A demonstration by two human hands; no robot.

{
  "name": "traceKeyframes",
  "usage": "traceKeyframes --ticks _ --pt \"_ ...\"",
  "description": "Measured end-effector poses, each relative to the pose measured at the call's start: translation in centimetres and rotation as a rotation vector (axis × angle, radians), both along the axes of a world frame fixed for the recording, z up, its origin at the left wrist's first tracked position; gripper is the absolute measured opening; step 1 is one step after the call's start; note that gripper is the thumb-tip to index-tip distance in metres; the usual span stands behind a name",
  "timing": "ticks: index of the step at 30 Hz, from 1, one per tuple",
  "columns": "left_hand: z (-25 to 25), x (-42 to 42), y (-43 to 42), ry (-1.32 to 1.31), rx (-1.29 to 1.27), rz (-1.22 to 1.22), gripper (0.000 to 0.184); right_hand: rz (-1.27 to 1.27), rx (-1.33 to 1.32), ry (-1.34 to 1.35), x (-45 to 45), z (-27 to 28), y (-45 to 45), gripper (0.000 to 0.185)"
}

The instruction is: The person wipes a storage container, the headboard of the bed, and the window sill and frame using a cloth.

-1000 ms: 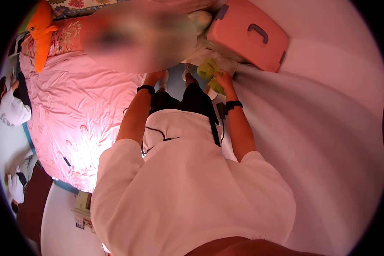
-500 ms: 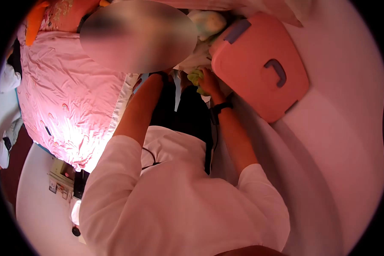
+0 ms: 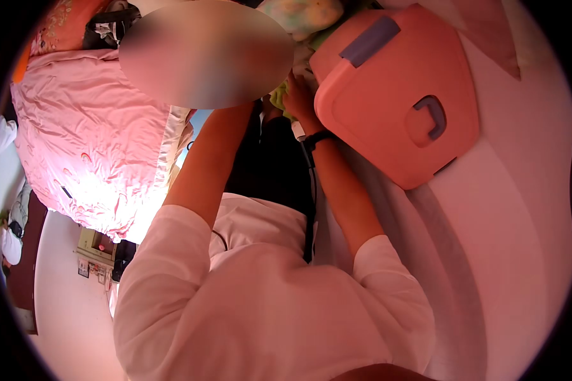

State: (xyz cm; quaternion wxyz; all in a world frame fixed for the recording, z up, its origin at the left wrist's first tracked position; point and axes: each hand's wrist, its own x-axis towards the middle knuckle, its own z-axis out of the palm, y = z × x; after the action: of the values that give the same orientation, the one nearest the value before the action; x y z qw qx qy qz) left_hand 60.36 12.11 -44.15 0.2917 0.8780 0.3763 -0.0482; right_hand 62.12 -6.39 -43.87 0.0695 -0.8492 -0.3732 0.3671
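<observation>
My right hand [image 3: 299, 100] is closed around a crumpled yellow-green cloth [image 3: 278, 96]. It is beside the lower left edge of a pink storage box [image 3: 388, 120] with grey-purple latches and a matching handle. A black band [image 3: 319, 138] circles my right wrist. My left forearm [image 3: 206, 155] stretches forward, but a blurred oval covers the left hand, so its fingers and anything it touches are hidden.
To the left lies a bed with a rumpled pink cover [image 3: 102, 114], brightly lit at its near corner. A black item [image 3: 110, 26] rests at its far end. A pale patterned bundle [image 3: 304, 16] sits behind the box. White wall [image 3: 521, 190] borders the right.
My right hand has moved slightly forward and left with the cloth still in it. The left hand has gone under the blur. The view has shifted, and the box appears larger.
</observation>
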Motion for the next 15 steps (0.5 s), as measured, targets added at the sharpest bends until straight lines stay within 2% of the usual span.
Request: traceKeyframes --ticks 2,4,5,7,10,15 --pt "0.1 -0.4 1.2 -0.049 -0.046 -0.002 0.042 0.024 0.027 -0.058 0.1 -1.0 0.3 0.085" --pt "0.2 -0.6 2.2 -0.069 -0.122 -0.090 0.033 0.070 -0.146 -0.014 0.8 -0.9 0.7 0.086" --pt "-0.7 -0.9 2.6 -0.069 -0.122 -0.092 0.033 0.068 -0.146 -0.014 1.0 -1.0 0.9 0.086" --pt "-2.6 -1.6 3.7 -0.181 -0.300 -0.076 0.031 0.056 -0.179 0.055 1.3 -1.1 1.5 0.085" --pt "-2.0 -1.8 5.4 -0.109 -0.411 -0.125 0.030 0.029 -0.159 0.190 2.3 0.0 2.1 0.084" --pt "-3.3 -2.8 7.2 -0.127 -0.544 -0.155 0.033 0.077 -0.305 0.111 1.7 0.2 2.9 0.084"
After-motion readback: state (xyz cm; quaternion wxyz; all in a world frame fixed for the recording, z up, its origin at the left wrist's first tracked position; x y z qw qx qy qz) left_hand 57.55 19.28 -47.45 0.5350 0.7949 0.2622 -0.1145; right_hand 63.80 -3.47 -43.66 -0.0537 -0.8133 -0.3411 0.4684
